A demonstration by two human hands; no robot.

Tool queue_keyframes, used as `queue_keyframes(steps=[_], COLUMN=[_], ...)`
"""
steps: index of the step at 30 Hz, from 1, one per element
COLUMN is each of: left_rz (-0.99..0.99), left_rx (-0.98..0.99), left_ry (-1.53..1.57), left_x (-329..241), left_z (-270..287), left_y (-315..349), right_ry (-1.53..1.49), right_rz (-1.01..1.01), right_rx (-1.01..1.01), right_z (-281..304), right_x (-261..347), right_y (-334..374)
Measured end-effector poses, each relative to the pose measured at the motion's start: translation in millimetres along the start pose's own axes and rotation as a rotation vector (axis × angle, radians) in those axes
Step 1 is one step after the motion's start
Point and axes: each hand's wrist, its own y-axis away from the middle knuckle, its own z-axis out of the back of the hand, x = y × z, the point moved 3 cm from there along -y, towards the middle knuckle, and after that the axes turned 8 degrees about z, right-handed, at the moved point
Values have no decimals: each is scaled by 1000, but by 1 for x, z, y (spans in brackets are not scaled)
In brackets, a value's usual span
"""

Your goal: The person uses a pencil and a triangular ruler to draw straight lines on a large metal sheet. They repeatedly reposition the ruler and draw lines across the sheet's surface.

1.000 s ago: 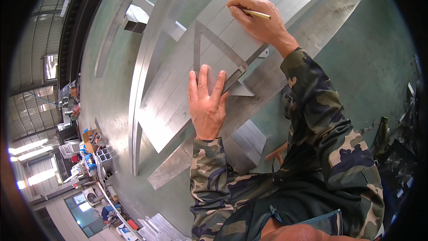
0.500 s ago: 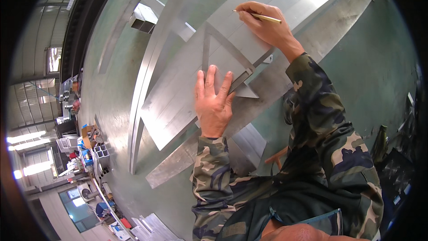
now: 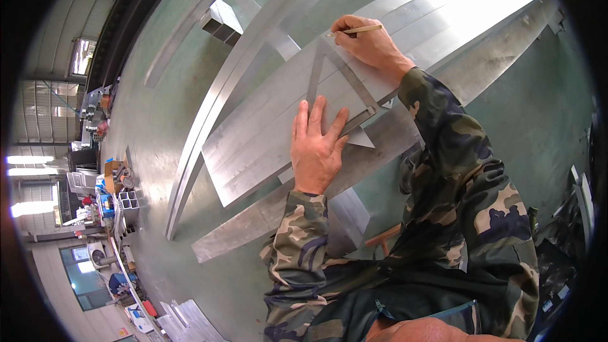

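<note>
A long silvery metal panel [image 3: 250, 155] runs slantwise in front of me, with thin straight lines across it. On it lies a triangular metal set square [image 3: 352, 77], its thick lip along the panel's near edge. My left hand [image 3: 318, 149] rests on the square's lower left part, fingers spread and flat, covering that corner. My right hand [image 3: 373, 49] pinches a slim pencil [image 3: 366, 29]. The pencil's point is at the panel by the square's far tip; whether it touches the metal I cannot tell.
A metal plank [image 3: 237, 234] and a box-section beam [image 3: 347, 221] lie under the panel on the near side. Beyond it stretches a long metal beam [image 3: 199, 133], with a short square tube [image 3: 223, 22] further off. Metal strips [image 3: 190, 323] lie at lower left.
My right hand has brought the pencil point closer to the set square's far tip. My left hand stays spread on the square. The whole view has turned slightly.
</note>
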Motion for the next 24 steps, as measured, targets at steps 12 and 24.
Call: queue_keyframes(steps=[12,24], left_rz=[-6,-11], left_rx=[-7,-10], left_ry=[2,-26], left_x=[-1,-2], left_z=[1,-2], left_y=[1,0], right_ry=[98,58], right_rz=[-28,47], right_rx=[31,72], right_z=[-9,-1], right_x=[-4,-4], right_y=[-5,-1])
